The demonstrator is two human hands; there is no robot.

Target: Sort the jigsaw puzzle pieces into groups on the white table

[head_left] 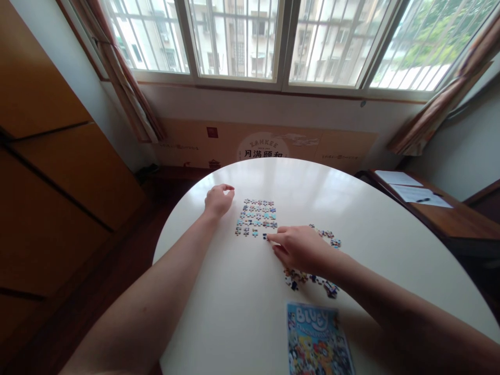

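Note:
Small jigsaw pieces (258, 215) lie in several short rows on the white round table (211, 323), with slight gaps between them. At the front row, my right hand (299, 247) has its index fingertip on a dark blue puzzle piece (264, 236); the other fingers bend beneath the palm. Left of the rows, my left hand (220, 200) rests near the tabletop, fingers loosely curled with a gap at the thumb and nothing visible between them. A loose heap of puzzle pieces (295, 278) spreads around and partly under my right hand and wrist, which hide some of it.
A blue Bluey picture sheet or box (318, 338) lies near the front of the table, by my right forearm. At right stands a wooden side table (441, 211) with papers (414, 194) and a dark pen. A windowed wall and a printed carton (297, 138) are behind.

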